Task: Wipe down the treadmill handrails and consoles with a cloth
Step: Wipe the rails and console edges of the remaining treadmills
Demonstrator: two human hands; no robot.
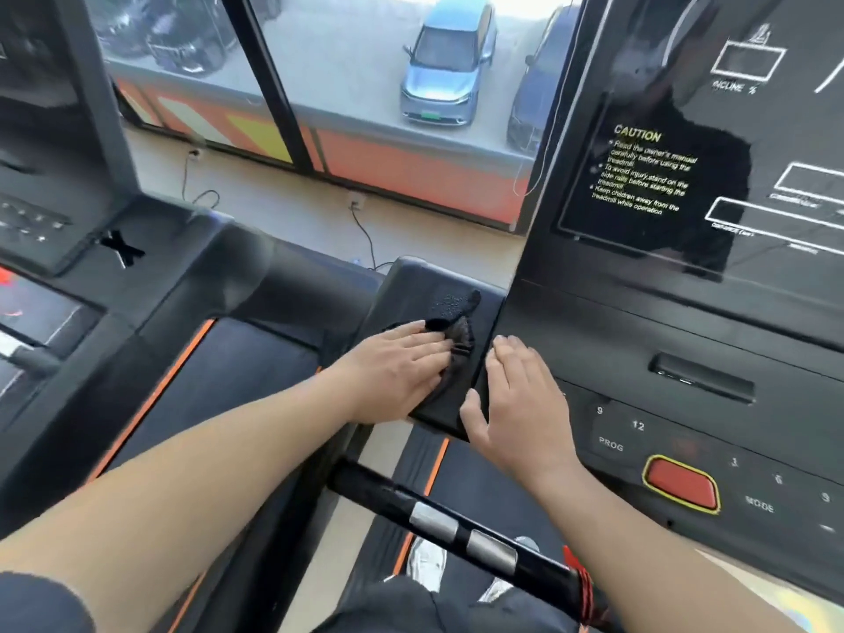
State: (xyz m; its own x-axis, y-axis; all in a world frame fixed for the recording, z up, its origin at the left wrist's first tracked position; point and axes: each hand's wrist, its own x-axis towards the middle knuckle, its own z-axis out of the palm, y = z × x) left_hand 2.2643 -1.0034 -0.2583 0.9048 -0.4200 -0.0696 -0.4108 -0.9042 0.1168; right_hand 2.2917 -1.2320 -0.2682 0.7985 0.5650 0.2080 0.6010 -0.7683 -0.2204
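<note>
A dark cloth lies on the flat black left wing of the treadmill console in front of me. My left hand presses flat on the cloth with straight fingers; a damp patch shows just beyond it. My right hand rests open on the seam between the wing and the console's button panel, thumb out to the left. A black handrail with two silver pulse plates crosses below my arms.
A red stop button sits on the console panel right of my right hand. A second treadmill stands at the left, its belt edged in orange. Beyond is a window over parked cars, with cables on the floor.
</note>
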